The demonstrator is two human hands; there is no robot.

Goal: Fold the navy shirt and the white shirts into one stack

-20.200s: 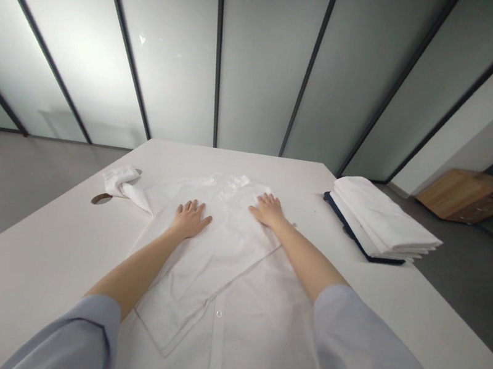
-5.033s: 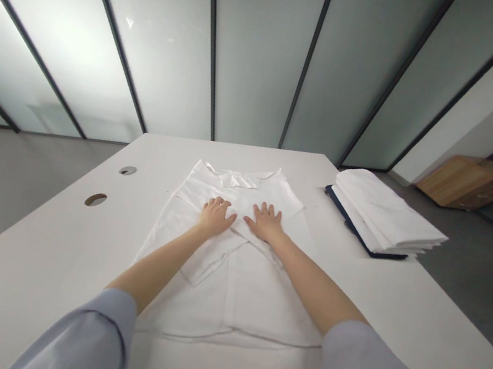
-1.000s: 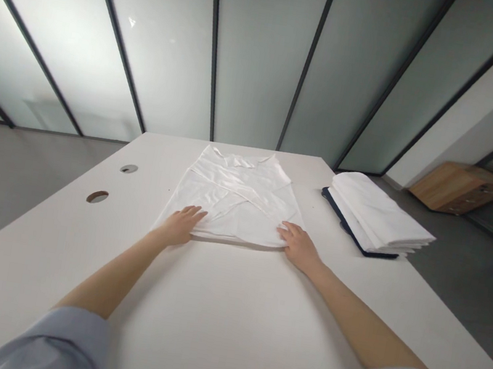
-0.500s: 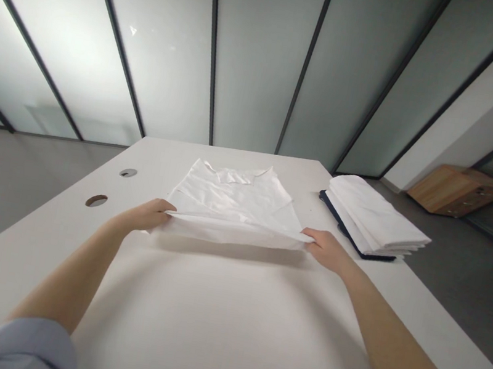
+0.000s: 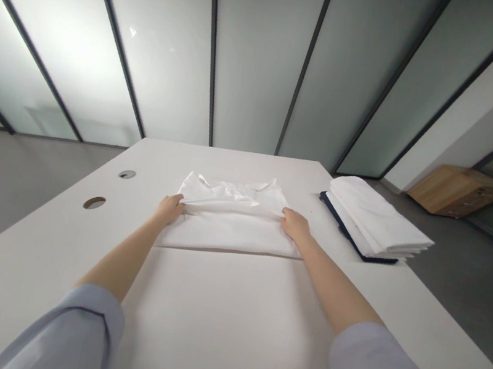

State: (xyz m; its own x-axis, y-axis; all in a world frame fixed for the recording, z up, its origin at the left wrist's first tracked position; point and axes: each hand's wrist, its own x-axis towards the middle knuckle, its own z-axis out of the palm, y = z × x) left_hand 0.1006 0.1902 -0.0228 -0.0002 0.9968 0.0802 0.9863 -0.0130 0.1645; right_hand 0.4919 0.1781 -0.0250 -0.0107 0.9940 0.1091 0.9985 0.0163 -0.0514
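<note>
A white shirt [image 5: 229, 232] lies across the table before me, its neckline at the far side and its lower part folded over toward the collar. My left hand [image 5: 170, 208] is closed on the left end of the folded edge, and my right hand [image 5: 295, 224] grips the same edge at its right end. Between the hands the edge is pulled fairly straight. The fingertips are partly hidden by the cloth.
A stack of folded white cloth [image 5: 376, 217] rests on a dark navy piece [image 5: 377, 259] at the table's right edge. Two round holes, one a cable opening [image 5: 94, 203], pierce the white table [image 5: 225, 318] on the left. A wooden cabinet [image 5: 458, 190] stands beyond.
Both hands have moved away from me and closer together, carrying the shirt's edge toward the collar. The shirt now has a fold lying flat along its near side.
</note>
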